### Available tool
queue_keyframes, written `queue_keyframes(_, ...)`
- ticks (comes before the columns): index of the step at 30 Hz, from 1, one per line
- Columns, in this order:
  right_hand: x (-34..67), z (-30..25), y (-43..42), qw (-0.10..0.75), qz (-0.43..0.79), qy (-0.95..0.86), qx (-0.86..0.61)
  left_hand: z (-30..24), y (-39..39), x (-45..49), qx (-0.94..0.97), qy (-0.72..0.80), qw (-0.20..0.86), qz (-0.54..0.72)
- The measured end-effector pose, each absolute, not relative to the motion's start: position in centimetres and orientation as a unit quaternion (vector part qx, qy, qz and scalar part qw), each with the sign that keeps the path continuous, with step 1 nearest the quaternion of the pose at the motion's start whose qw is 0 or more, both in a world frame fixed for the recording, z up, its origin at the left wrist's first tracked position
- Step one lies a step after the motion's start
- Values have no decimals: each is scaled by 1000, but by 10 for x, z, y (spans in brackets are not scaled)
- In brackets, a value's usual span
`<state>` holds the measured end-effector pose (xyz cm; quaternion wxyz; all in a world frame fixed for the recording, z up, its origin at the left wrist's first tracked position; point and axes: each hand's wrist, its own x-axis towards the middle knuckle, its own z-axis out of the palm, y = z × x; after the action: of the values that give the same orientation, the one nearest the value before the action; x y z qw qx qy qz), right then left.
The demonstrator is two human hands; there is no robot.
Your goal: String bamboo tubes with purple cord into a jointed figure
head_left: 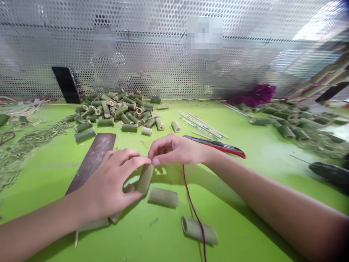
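Observation:
My left hand (113, 185) is closed around a short green bamboo tube (145, 179), held tilted just above the green table (245, 174). My right hand (174, 150) pinches at the tube's upper end, fingertips pressed together; a purple cord (194, 209) hangs down from under it and runs toward me over another bamboo tube (200, 230). A third loose tube (163, 197) lies between them on the table. What the right fingertips grip is hidden.
A heap of cut bamboo tubes (114, 111) lies at the back, beside a dark phone (66, 84) leaning on the perforated metal wall. A brown flat strip (92, 160) lies left, a red-and-black tool (218, 146) right, thin sticks (203, 125), more bamboo and shavings at both sides.

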<state>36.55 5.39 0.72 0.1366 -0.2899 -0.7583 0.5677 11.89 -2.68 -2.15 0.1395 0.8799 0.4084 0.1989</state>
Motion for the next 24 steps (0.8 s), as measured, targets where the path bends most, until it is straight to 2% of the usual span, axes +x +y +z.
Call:
queue_keyframes(4,361,17,45,172,521,-787,-282,-27,-30,117,869,431,112,215)
queue_keyframes(9,356,21,37,212,460,-815,-280,-28,-26,116,832,482,132,240)
queue_keyframes(19,356,19,36,193,437,-844,-242,-6,-21,126,810,470,288,199)
queue_keyframes(24,356,25,31,108,412,-871,-245,-12,-20,127,801,473,289,225)
